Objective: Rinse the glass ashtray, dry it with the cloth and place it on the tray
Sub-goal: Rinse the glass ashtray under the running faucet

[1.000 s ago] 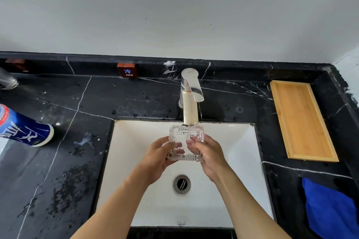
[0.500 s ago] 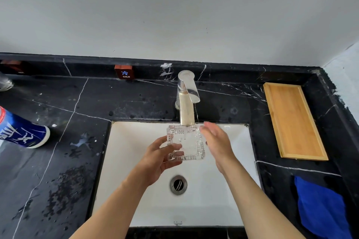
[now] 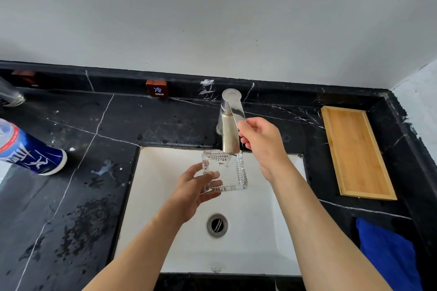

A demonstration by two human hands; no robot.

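Note:
A square ribbed glass ashtray (image 3: pixel 230 173) hangs over the white sink (image 3: pixel 163 231), right under the spout. My left hand (image 3: pixel 194 191) grips its left edge, thumb on top. A thin stream of water falls into it. My right hand (image 3: pixel 260 142) is up at the metal faucet (image 3: pixel 229 125), thumb and fingers pinching the tip of its lever. The blue cloth (image 3: pixel 387 257) lies on the counter at the lower right. The wooden tray (image 3: pixel 354 151) sits on the counter at the right, with nothing on it.
The black marble counter (image 3: pixel 71 208) is wet and spotted left of the sink. A blue and white can (image 3: pixel 30 151) lies on its side at the far left. A red COLD tag (image 3: pixel 156 88) stands on the back ledge. A wall closes off the right side.
My right hand let go of the ashtray and rose to the faucet lever. The left hand alone now holds the ashtray, which has tipped from upright to nearly flat.

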